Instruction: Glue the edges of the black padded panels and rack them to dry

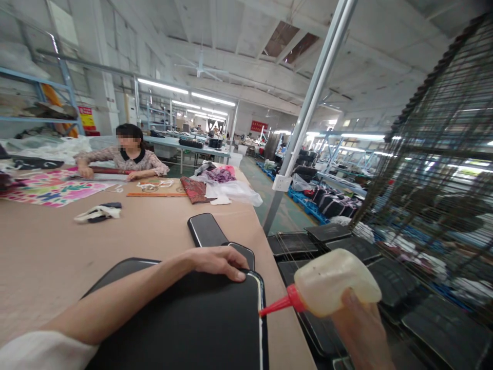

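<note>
A large black panel (200,324) with rounded corners lies on the brown-covered table in front of me. My left hand (221,261) grips its far edge near the right corner, thumb on the flat face and fingers curled over the rim. A pale, cloudy squeeze bottle (331,280) is tilted sideways in my right hand (358,324), whose fingers are partly hidden behind it. Its red nozzle (277,307) points left, the tip at the panel's right edge. A whitish line of glue (261,334) runs along that edge and round the corner.
Two smaller black pieces, one a rounded case (207,229), lie beyond the panel. Black panels (323,329) rest on a rack below the table's right edge. A metal post (308,113) rises there. Across the table (162,231), a co-worker (131,154) handles material near patterned cloth.
</note>
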Motion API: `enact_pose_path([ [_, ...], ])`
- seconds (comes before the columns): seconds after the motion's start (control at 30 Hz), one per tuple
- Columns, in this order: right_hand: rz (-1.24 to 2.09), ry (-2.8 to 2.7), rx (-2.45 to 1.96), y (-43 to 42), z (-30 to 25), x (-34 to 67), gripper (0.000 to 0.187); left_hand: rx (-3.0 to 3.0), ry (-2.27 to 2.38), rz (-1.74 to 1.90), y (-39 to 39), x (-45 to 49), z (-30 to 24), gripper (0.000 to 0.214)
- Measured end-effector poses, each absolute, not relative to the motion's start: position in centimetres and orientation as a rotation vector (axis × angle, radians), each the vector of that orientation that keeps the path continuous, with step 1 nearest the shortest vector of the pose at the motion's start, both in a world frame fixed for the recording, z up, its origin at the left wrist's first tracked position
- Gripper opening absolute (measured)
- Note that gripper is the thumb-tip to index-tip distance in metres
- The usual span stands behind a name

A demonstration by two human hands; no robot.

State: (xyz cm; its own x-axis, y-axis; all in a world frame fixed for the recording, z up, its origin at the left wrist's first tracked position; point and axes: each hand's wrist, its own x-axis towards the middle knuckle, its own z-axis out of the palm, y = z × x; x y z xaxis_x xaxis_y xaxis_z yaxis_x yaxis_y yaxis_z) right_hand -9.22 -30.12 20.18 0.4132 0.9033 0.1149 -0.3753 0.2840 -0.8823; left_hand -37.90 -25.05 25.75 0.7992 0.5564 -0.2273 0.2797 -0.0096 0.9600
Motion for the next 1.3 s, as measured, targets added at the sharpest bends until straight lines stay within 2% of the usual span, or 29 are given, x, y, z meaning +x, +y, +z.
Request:
enact_pose_path([
  [0.13, 1.041, -0.712, -0.908, -29.9, 19.7, -8.8, 0.073, 1.521, 0.684, 0.249, -24.5, -38.0, 25.1, 0.031],
  [0.3, 0.980, -0.700, -0.981, -29.7, 19.8, -8.9, 0.066, 1.453, 0.695, 0.237, -23.8, -38.1, 24.3, 0.030],
  [0.53, 1.022, -0.717, -0.956, -30.0, 21.1, -10.4, 0.071, 1.417, 0.685, 0.242, -22.9, -38.2, 23.7, 0.028],
  [0.77, 1.025, -0.725, -0.955, -29.8, 19.8, -9.5, 0.065, 1.376, 0.686, 0.236, -22.4, -38.3, 23.0, 0.027],
  [0.87, 0.987, -0.764, -0.944, -30.0, 19.5, -9.8, 0.054, 1.363, 0.692, 0.242, -22.2, -38.4, 22.9, 0.027],
  [1.03, 0.995, -0.866, -0.939, -30.7, 19.1, -10.7, 0.021, 1.325, 0.699, 0.270, -22.1, -38.7, 22.6, 0.027],
  [1.2, 0.979, -0.900, -0.961, -31.1, 18.7, -10.2, 0.023, 1.298, 0.691, 0.311, -22.1, -39.1, 22.3, 0.026],
  [1.3, 0.961, -0.937, -0.995, -30.9, 18.9, -9.0, 0.018, 1.290, 0.710, 0.329, -22.1, -39.3, 22.4, 0.026],
])
